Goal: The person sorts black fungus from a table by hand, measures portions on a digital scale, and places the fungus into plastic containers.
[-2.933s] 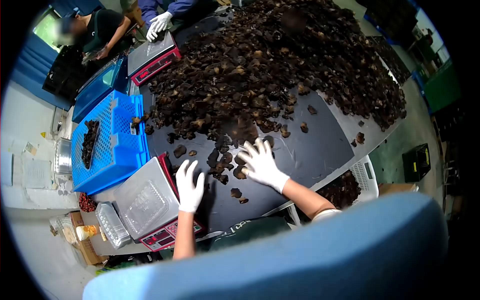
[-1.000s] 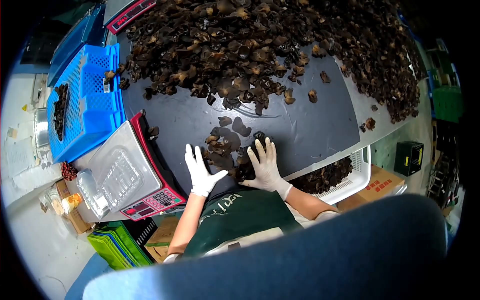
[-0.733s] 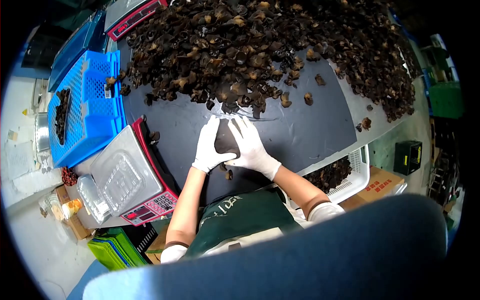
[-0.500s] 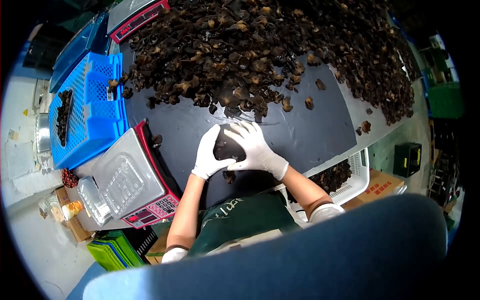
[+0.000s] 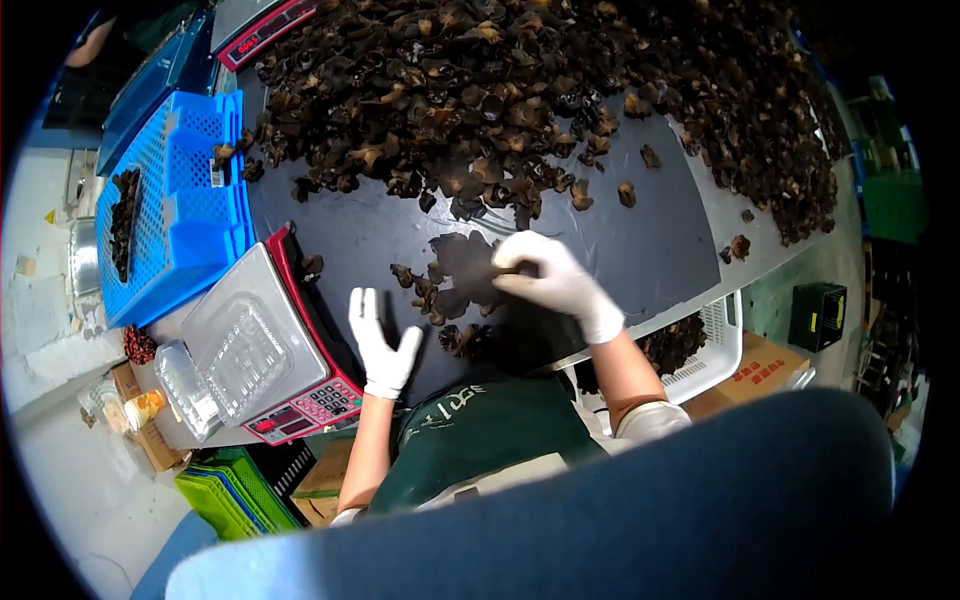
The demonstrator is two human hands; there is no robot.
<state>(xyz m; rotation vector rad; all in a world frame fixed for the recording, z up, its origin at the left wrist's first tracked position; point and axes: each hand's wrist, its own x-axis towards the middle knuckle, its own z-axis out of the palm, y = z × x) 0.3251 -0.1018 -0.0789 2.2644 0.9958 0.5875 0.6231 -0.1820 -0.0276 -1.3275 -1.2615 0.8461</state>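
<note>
My left hand (image 5: 382,345), in a white glove, is open with fingers spread, low over the dark tabletop and holding nothing. Several wood ear mushrooms (image 5: 437,300) lie loose between my hands. My right hand (image 5: 556,285), gloved too, is curled with its fingertips drawn together. A blurred brown wood ear mushroom (image 5: 465,262) meets those fingertips and looks pinched at its edge. More dark pieces (image 5: 465,340) lie in shadow below my right hand.
A big heap of wood ear mushrooms (image 5: 440,100) covers the far side of the table (image 5: 650,240). To the left stand a scale (image 5: 265,330) bearing a clear plastic tray (image 5: 245,345), and blue crates (image 5: 185,230). A white basket (image 5: 722,350) holds mushrooms at the right.
My hands were close together, cupped around a dark area; they have moved apart. The left went left and down, the right moved right and curled. Loose mushrooms now show between them.
</note>
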